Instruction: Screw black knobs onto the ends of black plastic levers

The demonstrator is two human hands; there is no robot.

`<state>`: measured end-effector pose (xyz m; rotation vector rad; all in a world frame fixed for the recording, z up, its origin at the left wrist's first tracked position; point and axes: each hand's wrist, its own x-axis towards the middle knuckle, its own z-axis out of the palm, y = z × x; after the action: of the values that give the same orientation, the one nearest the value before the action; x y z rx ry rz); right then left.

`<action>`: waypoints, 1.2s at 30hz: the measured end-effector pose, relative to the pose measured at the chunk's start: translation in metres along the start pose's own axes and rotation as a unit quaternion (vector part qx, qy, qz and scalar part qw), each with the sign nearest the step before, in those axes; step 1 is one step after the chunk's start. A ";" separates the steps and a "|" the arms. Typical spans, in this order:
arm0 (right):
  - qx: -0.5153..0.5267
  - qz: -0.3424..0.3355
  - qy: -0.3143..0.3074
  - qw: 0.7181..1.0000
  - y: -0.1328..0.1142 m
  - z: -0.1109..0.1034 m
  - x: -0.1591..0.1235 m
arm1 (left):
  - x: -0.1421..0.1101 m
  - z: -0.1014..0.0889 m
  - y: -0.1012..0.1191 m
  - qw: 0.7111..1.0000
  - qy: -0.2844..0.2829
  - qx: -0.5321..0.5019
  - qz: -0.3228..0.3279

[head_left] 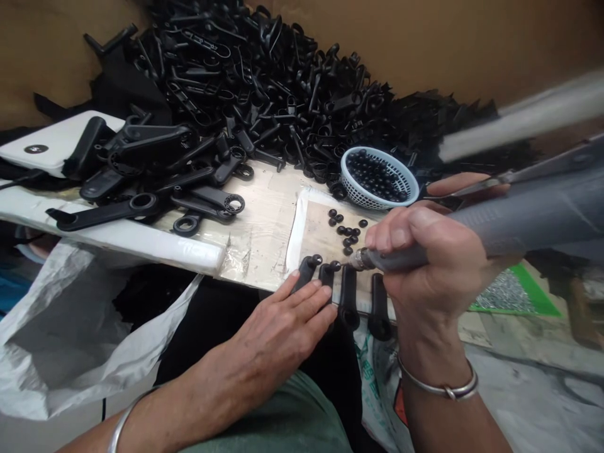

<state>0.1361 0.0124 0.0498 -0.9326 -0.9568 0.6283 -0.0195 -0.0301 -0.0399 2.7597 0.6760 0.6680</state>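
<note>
My right hand (431,258) is wrapped round a grey power screwdriver (514,214), held nearly level. Its bit end meets the top of a black plastic crank handle (349,296) at the table edge. Another crank handle (379,308) lies to the right of that one. Flat on two more handles to the left rests my left hand (280,327), fingers stretched out and partly covering them. Small screws appear to stand in the tips of these two. Several small black round caps (348,232) are scattered just beyond the row.
A light blue basket (410,179) holds many black round pieces. Behind it rises a large heap of black plastic parts (264,82). More crank handles (127,207) lie at left beside a white device (47,148). A green tray (542,296) of small metal screws sits at right.
</note>
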 end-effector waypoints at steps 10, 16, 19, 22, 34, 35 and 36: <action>-0.004 0.009 0.000 1.000 0.001 0.001 0.001 | 0.000 0.002 0.000 1.000 0.009 0.003 0.004; -0.013 0.008 -0.012 1.000 0.004 0.001 0.001 | 0.000 0.002 0.000 1.000 0.000 -0.003 -0.006; -0.028 -0.024 -0.013 0.999 0.007 0.002 0.000 | 0.000 0.001 0.001 1.000 -0.002 -0.007 -0.008; -0.030 -0.018 -0.021 0.999 0.010 0.003 -0.001 | 0.000 0.001 0.001 1.000 -0.005 -0.011 -0.006; 0.017 0.038 -0.086 0.995 0.020 -0.001 -0.001 | 0.000 -0.001 0.002 1.000 -0.001 0.009 -0.003; 0.014 0.041 -0.090 0.995 0.021 -0.002 0.000 | 0.000 0.000 0.002 1.000 -0.001 0.013 -0.004; 0.008 0.041 -0.096 0.995 0.021 -0.003 0.001 | 0.000 0.000 0.003 1.000 0.001 0.016 -0.006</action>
<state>0.1383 0.0216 0.0308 -0.9122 -1.0860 0.8057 -0.0178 -0.0324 -0.0391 2.7818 0.7085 0.6627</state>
